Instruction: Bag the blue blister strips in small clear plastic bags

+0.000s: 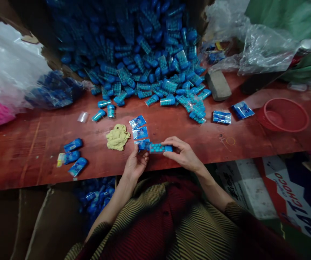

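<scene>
My right hand (182,154) pinches a small clear bottle (157,148) of blue balls by its blue cap end, over the table's front edge. My left hand (137,162) grips a blue printed sleeve (142,145) between thumb and fingers. The bottle's clear end meets the sleeve's right side; I cannot tell whether it is inside. Just beyond lie two more flat blue sleeves, a nearer one (139,133) and a farther one (137,122). A crumpled yellowish cloth (118,137) is left of them.
A large heap of filled bottles (150,68) covers the back. Three wrapped blue packs (72,157) lie at left. On the right are a grey block (218,85), stacks of blue sleeves (221,117) and a red basket (265,115). Printed cartons (288,191) stand below the table edge.
</scene>
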Available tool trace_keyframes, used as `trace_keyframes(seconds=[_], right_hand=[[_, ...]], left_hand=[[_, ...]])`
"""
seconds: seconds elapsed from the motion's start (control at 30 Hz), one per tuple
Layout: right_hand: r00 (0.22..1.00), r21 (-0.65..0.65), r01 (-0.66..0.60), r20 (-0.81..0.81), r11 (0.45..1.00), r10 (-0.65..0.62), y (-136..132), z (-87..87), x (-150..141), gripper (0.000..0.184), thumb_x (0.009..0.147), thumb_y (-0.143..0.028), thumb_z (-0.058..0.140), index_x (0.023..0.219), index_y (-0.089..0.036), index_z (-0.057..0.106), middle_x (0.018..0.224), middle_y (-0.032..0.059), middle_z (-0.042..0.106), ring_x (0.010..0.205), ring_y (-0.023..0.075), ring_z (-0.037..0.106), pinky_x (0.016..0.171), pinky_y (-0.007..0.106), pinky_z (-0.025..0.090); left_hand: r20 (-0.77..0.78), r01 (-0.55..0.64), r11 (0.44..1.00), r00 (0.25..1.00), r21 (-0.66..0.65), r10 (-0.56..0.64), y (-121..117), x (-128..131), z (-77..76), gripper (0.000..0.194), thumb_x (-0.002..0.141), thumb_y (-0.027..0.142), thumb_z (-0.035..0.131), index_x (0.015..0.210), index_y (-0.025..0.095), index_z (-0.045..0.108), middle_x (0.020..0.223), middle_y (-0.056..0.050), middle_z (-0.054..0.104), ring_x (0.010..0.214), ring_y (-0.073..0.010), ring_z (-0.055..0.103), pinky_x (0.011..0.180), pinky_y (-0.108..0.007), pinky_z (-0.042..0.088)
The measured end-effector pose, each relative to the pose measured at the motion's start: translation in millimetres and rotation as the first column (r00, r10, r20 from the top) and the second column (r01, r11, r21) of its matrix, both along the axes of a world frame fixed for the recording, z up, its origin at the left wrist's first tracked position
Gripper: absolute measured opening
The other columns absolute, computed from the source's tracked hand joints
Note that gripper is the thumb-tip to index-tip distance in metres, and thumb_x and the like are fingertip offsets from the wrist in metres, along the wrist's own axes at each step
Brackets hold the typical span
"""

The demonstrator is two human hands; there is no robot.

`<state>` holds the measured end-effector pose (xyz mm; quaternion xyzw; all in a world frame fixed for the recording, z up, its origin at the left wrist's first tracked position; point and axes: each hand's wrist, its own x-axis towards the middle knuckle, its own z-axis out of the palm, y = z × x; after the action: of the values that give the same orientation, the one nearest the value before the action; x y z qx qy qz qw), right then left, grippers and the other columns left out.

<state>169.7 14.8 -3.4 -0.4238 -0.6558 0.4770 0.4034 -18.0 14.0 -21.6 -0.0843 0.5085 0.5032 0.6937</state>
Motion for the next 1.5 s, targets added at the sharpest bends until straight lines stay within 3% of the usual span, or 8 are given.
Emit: trace_keyframes(seconds=[0.27, 0.63, 0.93, 1.03, 1.17, 1.3, 1.4, 1.5], right_hand=[[0.999, -0.007, 0.031, 0.042, 0.999, -0.031, 0.7, -3.4, -5.2, 0.022, 0.081, -0.027, 0.062, 0.102, -0.021, 0.064, 0.100, 0.0041, 0.061, 0.094, 0.0160, 0.058, 0.082, 0.031, 0.047], [0.994, 0.073, 0.089, 0.053, 0.993, -0.093, -7.0, -7.9, -15.8, 0.025, 0.082, -0.024, 0.062, 0.106, -0.020, 0.062, 0.104, 0.0061, 0.057, 0.096, 0.0167, 0.057, 0.083, 0.031, 0.049], [0.975, 0.307, 0.121, 0.140, 0.944, -0.171, -19.4, -38.4, -33.2, 0.030, 0.085, -0.023, 0.056, 0.115, -0.023, 0.058, 0.111, 0.0088, 0.054, 0.106, 0.0207, 0.055, 0.092, 0.037, 0.049], [0.963, 0.316, 0.145, 0.171, 0.937, -0.207, -21.9, -45.2, -37.8, 0.032, 0.087, -0.024, 0.054, 0.118, -0.021, 0.057, 0.112, 0.0110, 0.053, 0.108, 0.0221, 0.054, 0.093, 0.038, 0.049], [0.986, 0.199, 0.115, 0.094, 0.973, -0.136, -22.6, -41.9, -36.8, 0.029, 0.089, -0.026, 0.050, 0.116, -0.022, 0.060, 0.112, 0.0098, 0.055, 0.107, 0.0203, 0.055, 0.093, 0.036, 0.048], [0.988, -0.063, 0.071, -0.134, 0.995, -0.079, -18.8, -37.3, -33.0, 0.027, 0.087, -0.023, 0.052, 0.112, -0.025, 0.062, 0.110, 0.0056, 0.059, 0.102, 0.0164, 0.057, 0.091, 0.033, 0.048], [0.946, -0.278, -0.010, -0.315, 0.961, -0.081, -14.4, -38.9, -31.4, 0.042, 0.079, -0.024, 0.063, 0.120, -0.027, 0.055, 0.108, 0.0036, 0.059, 0.091, 0.0135, 0.059, 0.085, 0.032, 0.050], [0.929, -0.342, -0.083, -0.366, 0.936, -0.051, -10.0, -40.5, -29.1, 0.067, 0.070, -0.024, 0.071, 0.131, -0.030, 0.045, 0.115, 0.0038, 0.053, 0.090, 0.0124, 0.058, 0.086, 0.032, 0.050]], left_hand=[[-0.042, 0.027, 0.986, 0.999, 0.165, -0.021, -7.4, -2.6, -7.9, 0.015, 0.078, 0.029, 0.064, 0.076, 0.015, 0.060, 0.057, 0.000, 0.062, 0.047, -0.0113, 0.057, 0.041, -0.019, 0.043], [-0.067, 0.050, 0.974, 0.997, 0.220, -0.036, -8.1, -2.0, -8.3, 0.021, 0.073, 0.033, 0.069, 0.081, 0.015, 0.062, 0.065, -0.002, 0.068, 0.054, -0.0141, 0.064, 0.041, -0.019, 0.045], [-0.124, 0.093, 0.969, 0.990, 0.231, -0.065, -10.8, 1.7, -12.8, 0.025, 0.071, 0.031, 0.072, 0.085, 0.015, 0.060, 0.071, -0.001, 0.068, 0.058, -0.0135, 0.064, 0.049, -0.021, 0.051], [-0.109, 0.093, 0.969, 0.992, 0.227, -0.069, -10.9, 5.3, -12.8, 0.021, 0.074, 0.027, 0.069, 0.087, 0.016, 0.059, 0.077, -0.002, 0.070, 0.068, -0.0153, 0.067, 0.058, -0.025, 0.054], [-0.079, 0.090, 0.980, 0.994, 0.178, -0.077, -10.0, 5.7, -10.1, 0.007, 0.078, 0.016, 0.063, 0.084, 0.014, 0.059, 0.077, -0.001, 0.070, 0.068, -0.0131, 0.066, 0.061, -0.024, 0.055], [-0.004, 0.111, 0.987, 0.994, 0.119, -0.111, -7.5, 4.0, -4.5, 0.008, 0.084, 0.011, 0.053, 0.080, 0.013, 0.059, 0.076, -0.003, 0.070, 0.069, -0.0133, 0.067, 0.064, -0.026, 0.056], [0.038, 0.178, 0.974, 0.982, 0.140, -0.185, -5.3, 2.0, -0.1, 0.009, 0.084, 0.009, 0.052, 0.082, 0.012, 0.060, 0.076, -0.004, 0.070, 0.067, -0.0129, 0.066, 0.062, -0.024, 0.055], [0.059, 0.297, 0.934, 0.948, 0.201, -0.314, -3.3, -2.0, 1.5, 0.009, 0.080, 0.009, 0.057, 0.087, 0.013, 0.061, 0.077, -0.005, 0.069, 0.068, -0.0146, 0.067, 0.062, -0.025, 0.055]])
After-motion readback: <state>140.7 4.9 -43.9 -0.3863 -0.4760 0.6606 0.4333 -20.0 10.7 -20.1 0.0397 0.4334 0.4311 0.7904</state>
